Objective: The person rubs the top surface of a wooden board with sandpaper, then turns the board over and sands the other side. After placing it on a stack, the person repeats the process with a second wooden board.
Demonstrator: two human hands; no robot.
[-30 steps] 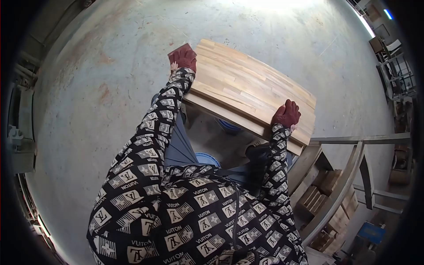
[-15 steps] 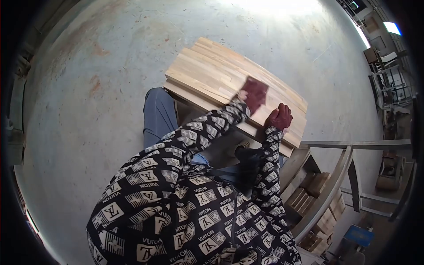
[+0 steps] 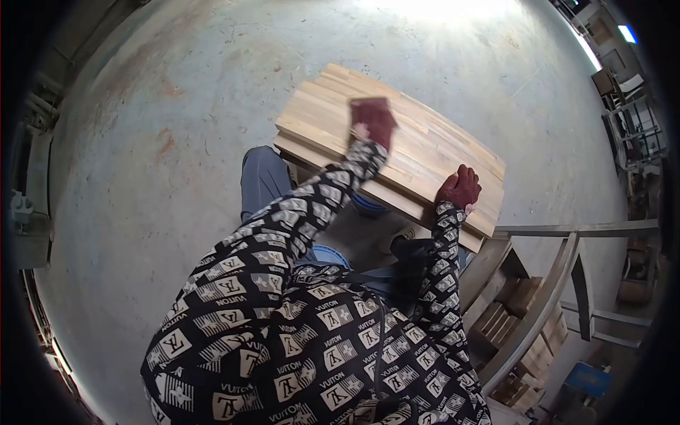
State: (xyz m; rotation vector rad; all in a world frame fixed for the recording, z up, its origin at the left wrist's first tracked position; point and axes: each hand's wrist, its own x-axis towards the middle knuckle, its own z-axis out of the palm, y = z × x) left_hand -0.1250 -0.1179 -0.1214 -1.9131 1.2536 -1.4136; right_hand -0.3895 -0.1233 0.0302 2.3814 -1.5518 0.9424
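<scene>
A stack of pale wooden boards (image 3: pixel 425 152), made of glued strips, lies across in front of my knees. My left hand (image 3: pixel 374 124), in a dark red glove, is over the left-middle part of the top board and smeared by motion. Under its fingers is a flat dark red sheet with square corners; its kind is too blurred to tell. Near the boards' right end, my right hand (image 3: pixel 460 187), gloved in the same colour, rests on the top surface, its fingers slightly bent and holding nothing. What supports the stack is mostly hidden.
To my right stands a metal frame (image 3: pixel 574 273) with wooden pieces (image 3: pixel 503 326) inside it. A blue object (image 3: pixel 589 380) is at lower right. Beneath the boards a blue round rim (image 3: pixel 329 256) shows near my legs. Concrete floor (image 3: pixel 163 212) surrounds me.
My left hand has swept left and away from me along the top board. My right hand keeps its place on the wood; the whole view has shifted slightly.
</scene>
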